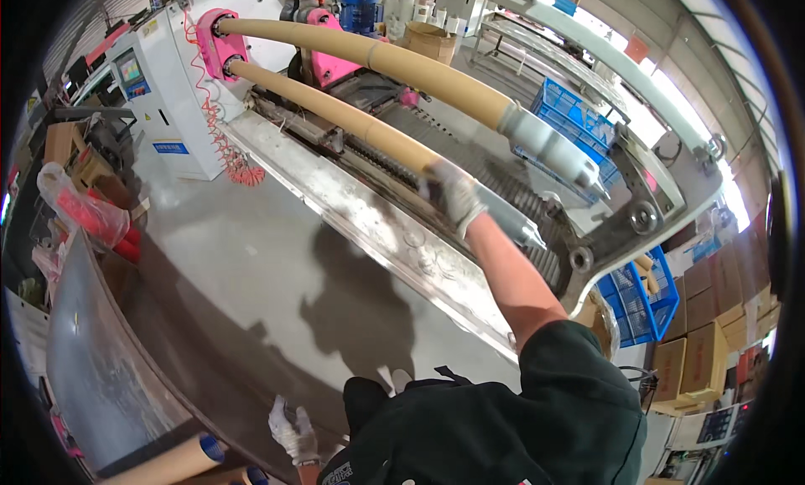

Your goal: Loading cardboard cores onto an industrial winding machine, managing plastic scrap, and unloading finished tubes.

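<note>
My right hand [459, 198], in a pale work glove, reaches across the machine to the near cardboard tube [360, 126]. Its blurred fingers curl over the tube's right end, where the grey metal tip of a shaft [511, 217] sticks out. Parallel to it and farther off runs a second, thicker cardboard tube [419, 70] on another shaft, which ends in a grey pointed metal nose [558, 150]. At the left, both tubes meet a pink mount [220, 45]. Low beside my body hangs my left hand [292, 433], gloved and holding nothing, its fingers apart.
A white metal ledge [369, 221] borders the machine's near side. A swing arm with round sockets [644, 217] stands right of the shaft tips. At left are a control cabinet [163, 99] and coiled red hose [239, 171]. More tubes [172, 461] lie lower left; a blue crate [633, 300] stands right.
</note>
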`<action>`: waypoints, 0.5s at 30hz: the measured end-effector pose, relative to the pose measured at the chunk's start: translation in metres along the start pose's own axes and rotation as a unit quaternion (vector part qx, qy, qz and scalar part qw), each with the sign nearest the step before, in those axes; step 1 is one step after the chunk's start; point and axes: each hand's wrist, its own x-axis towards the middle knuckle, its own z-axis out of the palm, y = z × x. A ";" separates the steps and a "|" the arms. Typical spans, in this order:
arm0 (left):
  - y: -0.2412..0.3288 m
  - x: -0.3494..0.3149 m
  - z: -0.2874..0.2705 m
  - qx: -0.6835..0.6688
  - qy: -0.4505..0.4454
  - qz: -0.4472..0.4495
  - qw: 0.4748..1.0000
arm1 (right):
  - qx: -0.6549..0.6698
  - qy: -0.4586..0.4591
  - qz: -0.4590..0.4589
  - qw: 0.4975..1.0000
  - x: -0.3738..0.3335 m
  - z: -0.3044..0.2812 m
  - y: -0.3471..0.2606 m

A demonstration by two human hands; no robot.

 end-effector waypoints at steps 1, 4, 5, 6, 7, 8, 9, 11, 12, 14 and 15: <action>-0.003 0.016 -0.001 0.007 0.036 -0.001 0.999 | 0.126 0.127 0.012 0.984 0.023 0.020 -0.030; -0.063 0.068 0.022 -0.066 0.019 -0.081 0.994 | 0.220 0.229 -0.004 0.948 0.108 -0.035 -0.044; -0.064 0.101 0.028 -0.071 0.015 -0.076 0.994 | 0.259 0.312 -0.053 0.913 0.134 -0.056 -0.039; -0.060 0.135 0.025 -0.044 0.005 -0.075 0.996 | 0.291 0.343 -0.055 0.892 0.151 -0.053 -0.039; -0.058 0.173 0.022 -0.019 -0.010 -0.071 0.997 | 0.313 0.341 -0.076 0.883 0.153 -0.035 -0.043; -0.061 0.218 0.024 -0.018 -0.029 -0.057 0.998 | 0.338 0.284 -0.130 0.888 0.163 -0.045 -0.036; -0.065 0.263 0.029 -0.016 -0.040 -0.050 0.998 | 0.324 0.216 -0.172 0.905 0.167 -0.046 -0.033; -0.050 0.364 0.041 -0.005 -0.048 0.023 0.999 | 0.297 0.269 -0.128 0.907 0.169 -0.063 -0.022; -0.048 0.414 0.049 0.010 -0.075 0.038 0.996 | 0.272 0.286 -0.129 0.910 0.168 -0.060 -0.018; -0.031 0.503 0.074 0.051 -0.065 0.061 0.995 | 0.269 0.224 -0.161 0.923 0.162 -0.027 -0.028; 0.013 0.548 0.084 -0.036 -0.106 0.068 0.991 | 0.262 0.307 -0.173 0.899 0.154 -0.020 -0.033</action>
